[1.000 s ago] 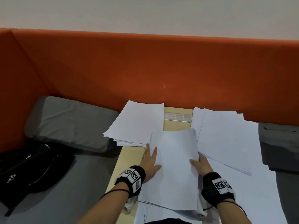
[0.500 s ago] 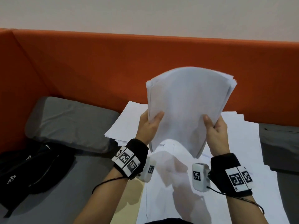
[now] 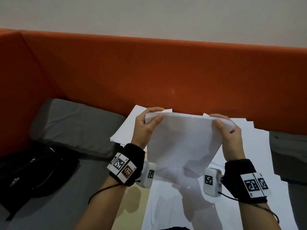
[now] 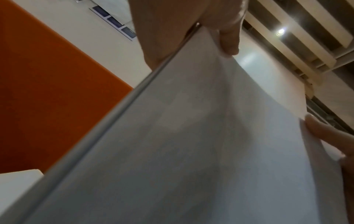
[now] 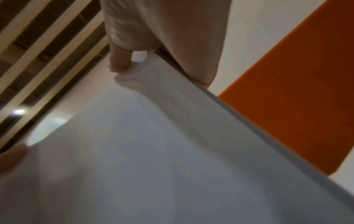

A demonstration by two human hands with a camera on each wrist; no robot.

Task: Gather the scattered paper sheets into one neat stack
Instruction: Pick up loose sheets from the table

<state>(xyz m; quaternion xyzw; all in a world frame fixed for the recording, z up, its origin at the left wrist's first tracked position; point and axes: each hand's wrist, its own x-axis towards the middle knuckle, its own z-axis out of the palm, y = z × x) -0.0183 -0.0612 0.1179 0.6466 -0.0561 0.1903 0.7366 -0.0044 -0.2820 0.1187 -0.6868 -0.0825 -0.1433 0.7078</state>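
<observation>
The person is holding a bundle [image 3: 181, 141] of white sheets upright above the table [image 3: 132, 200], with its lower edge hanging just over the sheets [image 3: 166, 205] that are lying flat there. The left hand [image 3: 144, 128] is gripping the upper left corner of the bundle: the thumb is lying on the near face and the fingers are curling over the top edge to the far face. The right hand [image 3: 230, 136] is gripping the upper right corner in the same way, thumb in front and fingers wrapping behind. In the left wrist view the bundle [image 4: 191, 151] is filling most of the picture and the left hand [image 4: 184, 22] is clamping its top edge; in the right wrist view the right hand [image 5: 162, 30] is doing the same to the bundle [image 5: 153, 151]. Another pile [image 3: 126, 128] of sheets is lying on the table behind the left hand, and more loose ones [image 3: 259, 150] are spreading to the right. A grey cushion [image 3: 74, 127] and a black bag [image 3: 33, 171] are lying on the seat at the left, in front of the orange backrest [image 3: 149, 72].
</observation>
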